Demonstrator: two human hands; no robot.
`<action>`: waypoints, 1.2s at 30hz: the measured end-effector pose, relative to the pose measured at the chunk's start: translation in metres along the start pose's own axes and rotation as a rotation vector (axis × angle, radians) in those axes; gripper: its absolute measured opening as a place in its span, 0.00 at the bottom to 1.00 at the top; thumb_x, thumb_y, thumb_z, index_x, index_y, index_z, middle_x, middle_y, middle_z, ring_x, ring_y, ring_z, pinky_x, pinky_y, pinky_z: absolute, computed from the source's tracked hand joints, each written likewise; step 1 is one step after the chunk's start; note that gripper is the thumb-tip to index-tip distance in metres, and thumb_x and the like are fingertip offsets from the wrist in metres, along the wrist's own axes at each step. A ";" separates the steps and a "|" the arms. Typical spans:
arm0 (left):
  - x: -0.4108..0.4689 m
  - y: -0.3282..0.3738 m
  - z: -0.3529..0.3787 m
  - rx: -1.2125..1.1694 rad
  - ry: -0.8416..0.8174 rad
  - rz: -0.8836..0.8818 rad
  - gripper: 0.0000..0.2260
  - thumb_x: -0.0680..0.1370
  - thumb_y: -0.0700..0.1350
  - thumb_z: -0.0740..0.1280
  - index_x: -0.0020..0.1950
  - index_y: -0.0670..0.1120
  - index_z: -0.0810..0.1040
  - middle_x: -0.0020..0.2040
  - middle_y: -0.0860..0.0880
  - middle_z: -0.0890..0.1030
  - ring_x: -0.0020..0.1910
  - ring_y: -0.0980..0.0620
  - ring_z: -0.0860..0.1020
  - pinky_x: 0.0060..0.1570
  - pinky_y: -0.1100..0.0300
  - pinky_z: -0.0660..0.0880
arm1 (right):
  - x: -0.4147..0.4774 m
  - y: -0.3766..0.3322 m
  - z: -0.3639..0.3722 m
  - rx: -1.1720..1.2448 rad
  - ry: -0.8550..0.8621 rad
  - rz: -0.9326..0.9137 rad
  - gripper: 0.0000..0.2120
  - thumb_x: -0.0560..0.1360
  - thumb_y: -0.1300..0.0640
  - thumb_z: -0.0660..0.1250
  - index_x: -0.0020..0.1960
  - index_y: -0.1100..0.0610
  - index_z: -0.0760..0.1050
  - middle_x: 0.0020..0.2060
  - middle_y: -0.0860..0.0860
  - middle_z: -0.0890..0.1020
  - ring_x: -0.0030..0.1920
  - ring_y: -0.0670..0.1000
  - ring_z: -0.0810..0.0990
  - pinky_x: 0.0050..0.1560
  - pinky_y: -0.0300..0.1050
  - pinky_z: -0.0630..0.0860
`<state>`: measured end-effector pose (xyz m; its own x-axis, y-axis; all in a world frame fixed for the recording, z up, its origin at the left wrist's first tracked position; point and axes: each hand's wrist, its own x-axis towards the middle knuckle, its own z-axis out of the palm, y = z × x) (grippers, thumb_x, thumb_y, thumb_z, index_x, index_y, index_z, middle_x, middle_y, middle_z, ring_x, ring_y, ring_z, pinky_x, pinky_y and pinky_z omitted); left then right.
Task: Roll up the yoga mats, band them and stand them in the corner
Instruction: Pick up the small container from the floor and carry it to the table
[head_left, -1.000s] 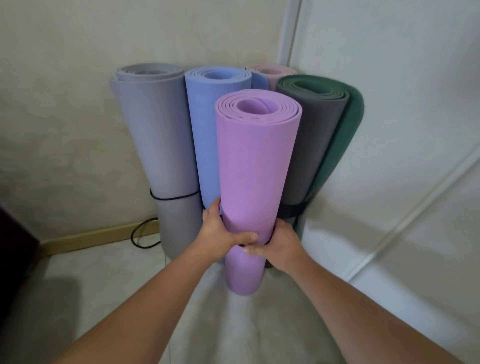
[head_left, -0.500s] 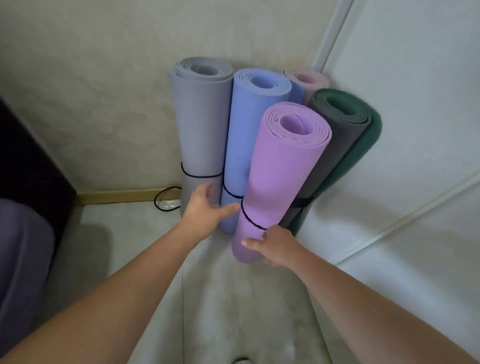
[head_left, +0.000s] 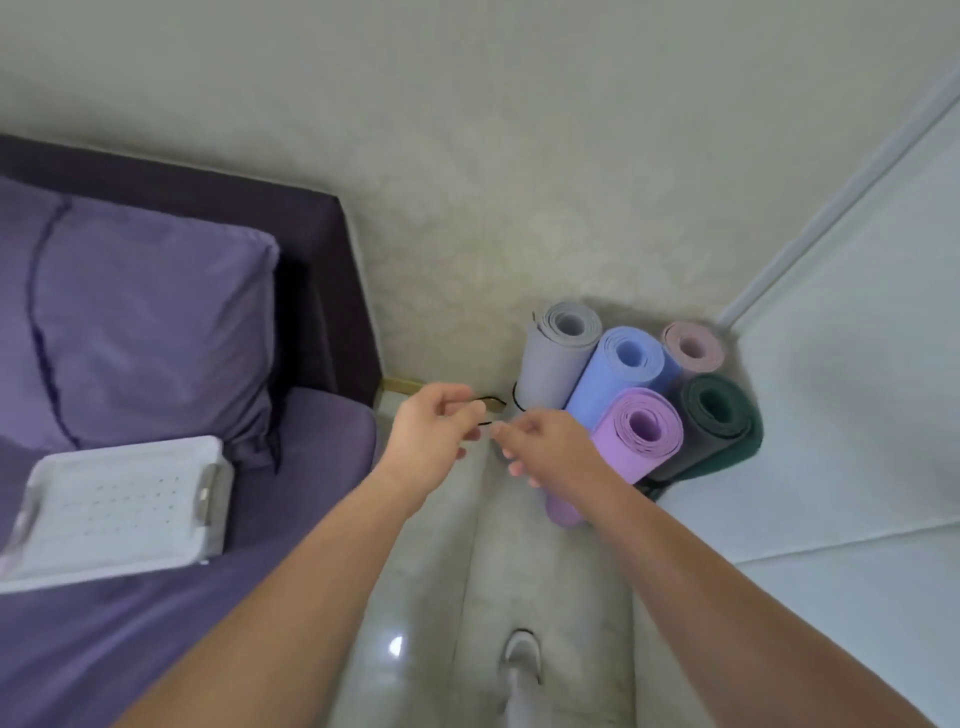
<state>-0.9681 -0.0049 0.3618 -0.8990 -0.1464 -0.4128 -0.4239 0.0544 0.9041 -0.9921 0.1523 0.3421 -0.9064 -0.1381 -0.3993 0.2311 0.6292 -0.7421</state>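
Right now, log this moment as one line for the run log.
mats: five rolled, upright in corner, purple mat frontmost | left hand: off mats, fingers curled | right hand: off mats | near hands: thin black band, grip unclear

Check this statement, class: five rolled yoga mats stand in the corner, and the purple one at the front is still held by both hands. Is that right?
Not quite. The head view shows five rolled mats in the corner, but the purple mat stands free: the left hand and right hand are off it.

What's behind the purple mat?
Behind the purple mat stand the blue mat and the pink mat; the pink mat's lower part is covered.
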 end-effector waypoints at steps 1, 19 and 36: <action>-0.023 0.014 -0.016 -0.001 0.000 -0.007 0.08 0.79 0.41 0.69 0.58 0.46 0.77 0.47 0.49 0.83 0.42 0.51 0.83 0.41 0.55 0.76 | -0.021 -0.024 -0.001 -0.013 -0.011 -0.008 0.25 0.74 0.41 0.69 0.45 0.65 0.79 0.37 0.57 0.84 0.40 0.57 0.84 0.45 0.57 0.80; -0.365 0.045 -0.077 0.130 -0.397 0.079 0.05 0.80 0.38 0.66 0.48 0.48 0.78 0.44 0.47 0.83 0.39 0.49 0.82 0.38 0.57 0.74 | -0.432 -0.089 0.067 0.327 0.435 0.240 0.13 0.76 0.48 0.68 0.44 0.58 0.82 0.41 0.55 0.86 0.43 0.56 0.86 0.43 0.46 0.76; -0.779 -0.165 -0.037 0.620 -1.216 0.228 0.05 0.78 0.42 0.69 0.52 0.49 0.80 0.49 0.49 0.84 0.44 0.51 0.85 0.46 0.53 0.78 | -0.923 0.065 0.289 0.847 1.098 0.794 0.09 0.77 0.49 0.68 0.46 0.53 0.81 0.43 0.50 0.86 0.41 0.50 0.86 0.42 0.45 0.78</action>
<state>-0.1934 0.0640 0.5381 -0.3481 0.8525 -0.3900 0.0530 0.4333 0.8997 -0.0383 0.0997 0.5069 -0.1836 0.8302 -0.5264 0.5286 -0.3681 -0.7649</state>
